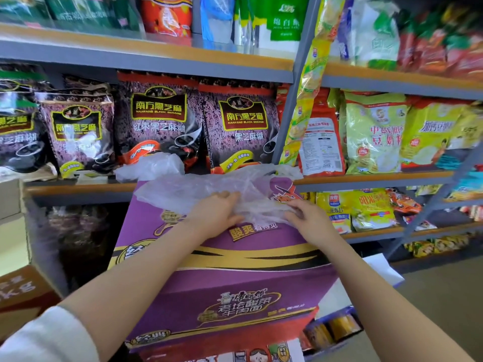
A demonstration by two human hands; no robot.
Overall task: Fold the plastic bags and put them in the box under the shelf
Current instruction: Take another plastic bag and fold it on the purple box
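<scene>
Hands flatten a clear plastic bag (209,189) on the purple carton (235,257) (a makeshift table): left hand (217,215) fingers pressed together at nine o'clock, right hand (305,218) pinching film at three.

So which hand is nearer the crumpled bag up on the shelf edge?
Left. The left hand lies just below the crumpled bag; the right hand is farther off to its right.
</scene>
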